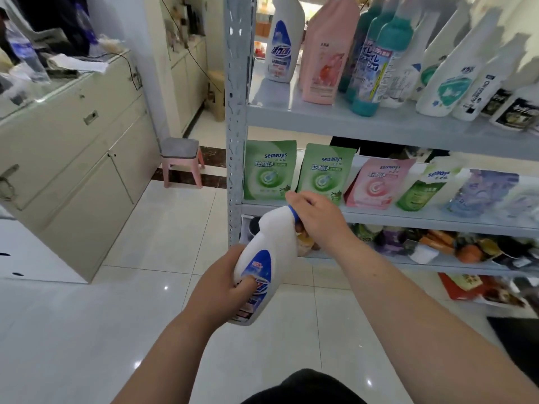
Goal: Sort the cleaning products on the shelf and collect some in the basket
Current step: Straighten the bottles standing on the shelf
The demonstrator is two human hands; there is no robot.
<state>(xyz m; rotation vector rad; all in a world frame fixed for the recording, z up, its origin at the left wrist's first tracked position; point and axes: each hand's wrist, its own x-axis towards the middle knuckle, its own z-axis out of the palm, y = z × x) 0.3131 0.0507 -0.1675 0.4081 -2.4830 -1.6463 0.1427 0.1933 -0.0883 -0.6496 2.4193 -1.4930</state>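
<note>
Both hands are clamped on one white plastic cleaner bottle with a blue label, held tilted in the air just in front of the grey metal shelf. The left hand grips its lower body, thumb across the label, while the right hand curls round its blue-capped neck. A matching white bottle stands upright on the upper shelf board beside a pink pouch.

Glossy white tiled floor, cream cabinets along the left, a grey-topped pink stool beside them.
</note>
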